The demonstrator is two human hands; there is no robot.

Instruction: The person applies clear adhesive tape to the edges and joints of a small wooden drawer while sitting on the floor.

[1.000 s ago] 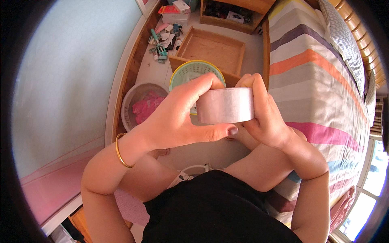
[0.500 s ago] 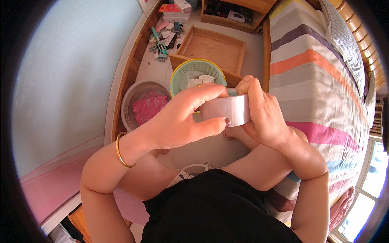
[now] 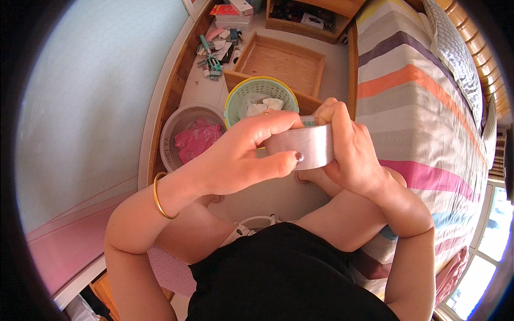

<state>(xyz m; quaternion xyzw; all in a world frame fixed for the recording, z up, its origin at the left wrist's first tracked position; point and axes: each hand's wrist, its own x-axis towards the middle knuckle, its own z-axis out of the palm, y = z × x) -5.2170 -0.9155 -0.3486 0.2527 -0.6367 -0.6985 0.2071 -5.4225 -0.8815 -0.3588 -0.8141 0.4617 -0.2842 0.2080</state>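
A roll of wide, shiny pale tape (image 3: 301, 148) is held up in front of me between both hands. My left hand (image 3: 251, 152) grips its left side, thumb across the outer face and fingers over the top rim. On the right side, my right hand (image 3: 347, 147) is closed around the roll with bent fingers. Printed green marks show on the inside of the roll's core. Below and behind the roll stands a green plastic basket (image 3: 231, 109) with a yellow rim, holding white crumpled scraps.
Left of the basket is a round basin (image 3: 167, 140) with pink cloth (image 3: 197, 142). Farther off lie an empty wooden drawer (image 3: 278, 64), a heap of small items (image 3: 214, 56) and stacked boxes (image 3: 233, 20). A bed with striped bedding (image 3: 407, 112) borders the right, a pale panel (image 3: 96, 107) the left.
The tape roll has turned and tipped very slightly in my hands, its lower edge a little lower. Both hands keep their hold with hardly any movement.
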